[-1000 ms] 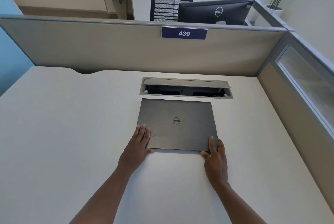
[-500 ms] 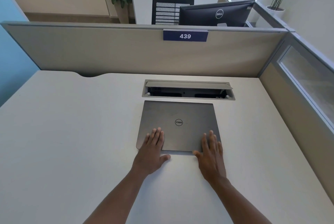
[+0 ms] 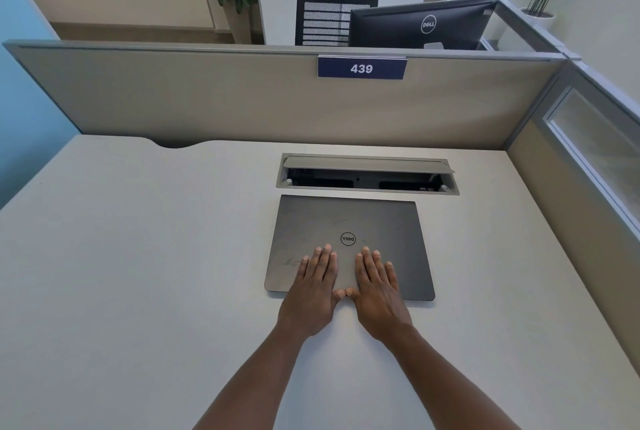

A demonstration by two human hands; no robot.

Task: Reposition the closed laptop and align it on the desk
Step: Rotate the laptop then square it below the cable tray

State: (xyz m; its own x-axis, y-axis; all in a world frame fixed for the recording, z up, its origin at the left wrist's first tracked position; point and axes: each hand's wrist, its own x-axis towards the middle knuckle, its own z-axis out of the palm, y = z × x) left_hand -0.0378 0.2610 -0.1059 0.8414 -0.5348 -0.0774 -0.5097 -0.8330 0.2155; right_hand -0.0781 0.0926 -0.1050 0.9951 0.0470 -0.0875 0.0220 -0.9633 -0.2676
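A closed dark grey laptop (image 3: 348, 221) with a round logo lies flat on the pale desk (image 3: 138, 273), its far edge just short of the cable tray. My left hand (image 3: 313, 291) and my right hand (image 3: 377, 291) rest flat, palms down, side by side on the near middle of the lid. The fingers point away from me and the thumbs touch near the laptop's front edge. Neither hand grips anything.
An open cable tray (image 3: 367, 175) with a raised flap is set into the desk behind the laptop. A beige partition (image 3: 242, 103) with a blue "439" sign (image 3: 361, 68) closes the back, and a glazed partition (image 3: 588, 159) closes the right side.
Both hands have slid from the laptop's near corners inward to the middle of the lid, where the thumbs now meet. The laptop has stayed in place.
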